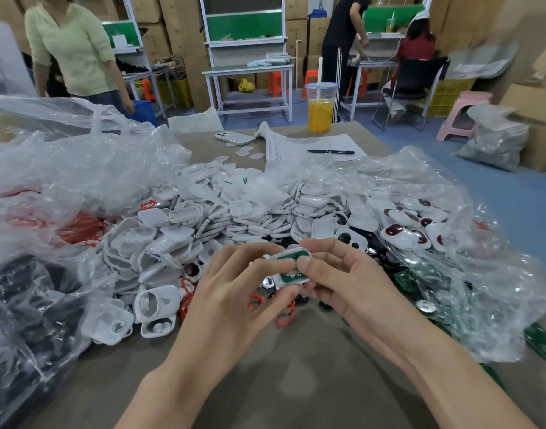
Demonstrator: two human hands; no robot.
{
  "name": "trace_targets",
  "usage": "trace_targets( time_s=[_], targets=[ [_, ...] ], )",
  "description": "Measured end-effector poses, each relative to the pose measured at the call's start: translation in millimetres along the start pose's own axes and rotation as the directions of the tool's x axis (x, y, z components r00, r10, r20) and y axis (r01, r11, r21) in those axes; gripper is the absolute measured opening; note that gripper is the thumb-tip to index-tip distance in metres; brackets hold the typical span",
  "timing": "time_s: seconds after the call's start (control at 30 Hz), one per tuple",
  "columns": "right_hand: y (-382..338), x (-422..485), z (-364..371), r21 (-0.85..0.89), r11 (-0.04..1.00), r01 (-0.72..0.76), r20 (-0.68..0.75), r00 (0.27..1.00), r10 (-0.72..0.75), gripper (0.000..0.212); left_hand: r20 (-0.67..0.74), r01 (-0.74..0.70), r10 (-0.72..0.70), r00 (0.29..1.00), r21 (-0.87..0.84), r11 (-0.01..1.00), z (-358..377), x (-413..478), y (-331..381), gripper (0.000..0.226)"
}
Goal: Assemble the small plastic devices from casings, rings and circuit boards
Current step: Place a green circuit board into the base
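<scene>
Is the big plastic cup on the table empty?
No, the cup has orange drink in it, filling most of it.

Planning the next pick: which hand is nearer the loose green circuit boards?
Right. The right hand sits just left of the green circuit boards; the left hand is farther left, across the casing both hands pinch.

On table (296, 366): casing pile (222, 212) ctr, ring bag (77, 226) L, board bag (469, 292) R; cup (320, 113), paper (299, 147) behind.
</scene>
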State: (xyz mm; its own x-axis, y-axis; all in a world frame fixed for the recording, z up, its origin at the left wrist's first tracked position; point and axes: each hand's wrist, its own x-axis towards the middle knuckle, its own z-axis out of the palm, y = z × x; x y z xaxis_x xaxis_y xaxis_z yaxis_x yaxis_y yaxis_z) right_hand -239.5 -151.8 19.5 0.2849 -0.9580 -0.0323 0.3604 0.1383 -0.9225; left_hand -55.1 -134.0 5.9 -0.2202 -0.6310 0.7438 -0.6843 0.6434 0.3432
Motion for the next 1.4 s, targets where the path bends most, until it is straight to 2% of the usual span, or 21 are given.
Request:
trace_targets(
  time_s=[0.13, 0.27, 0.33, 0.47, 0.63, 0.8, 1.03, 1.27, 1.4],
  targets=[
    [-1.0, -1.4, -0.7, 0.008, 1.000, -0.005, 0.020, 1.000, 0.005, 0.023, 0.024, 0.012, -0.012, 1.000, -0.015, 1.000, -0.8, -0.2, 3.0, 0.027],
    [-3.0, -1.5, -0.8, -0.011, 1.000, 0.007, 0.009, 1.000, -0.007, 0.022, 0.046, 0.156, -0.153, 0.987, -0.093, 0.983, -4.0, -1.8, 6.5, 0.044],
    [-2.3, -0.4, -0.7, -0.030, 0.999, 0.015, -0.007, 1.000, -0.015, 0.023, 0.049, 0.177, -0.173, 0.984, -0.105, 0.979, -4.4, -2.5, 7.2, 0.047],
    [0.1, 1.4, -2.1, -0.094, 0.995, 0.031, -0.025, 0.999, -0.034, 0.018, 0.049, 0.150, -0.147, 0.988, -0.080, 0.985, -5.0, -0.9, 9.2, 0.047],
    [2.1, -0.5, -3.3, -0.254, 0.964, 0.073, 0.001, 0.997, -0.075, 0.036, 0.053, 0.077, -0.075, 0.996, -0.028, 0.997, -4.6, 0.6, 12.6, 0.052],
    [-1.2, -3.4, -2.4, -0.357, 0.930, 0.093, 0.006, 0.995, -0.097, 0.027, 0.051, 0.040, -0.040, 0.998, -0.006, 0.999, -4.2, 1.5, 13.0, 0.056],
    [-3.6, -4.4, -3.2, -0.360, 0.931, 0.067, 0.039, 0.998, -0.056, 0.031, 0.048, 0.048, -0.048, 0.998, -0.019, 0.999, -4.9, 1.6, 15.0, 0.055],
    [1.7, -1.8, -3.8, -0.329, 0.940, 0.093, 0.043, 0.996, -0.084, 0.033, 0.037, 0.060, -0.059, 0.998, -0.033, 0.998, -5.5, 0.0, 14.2, 0.053],
    [-1.7, -3.8, -3.9, -0.375, 0.921, 0.108, 0.043, 0.994, -0.099, 0.033, 0.031, 0.050, -0.049, 0.998, -0.040, 0.998, -4.8, -0.2, 14.0, 0.052]
  ],
)
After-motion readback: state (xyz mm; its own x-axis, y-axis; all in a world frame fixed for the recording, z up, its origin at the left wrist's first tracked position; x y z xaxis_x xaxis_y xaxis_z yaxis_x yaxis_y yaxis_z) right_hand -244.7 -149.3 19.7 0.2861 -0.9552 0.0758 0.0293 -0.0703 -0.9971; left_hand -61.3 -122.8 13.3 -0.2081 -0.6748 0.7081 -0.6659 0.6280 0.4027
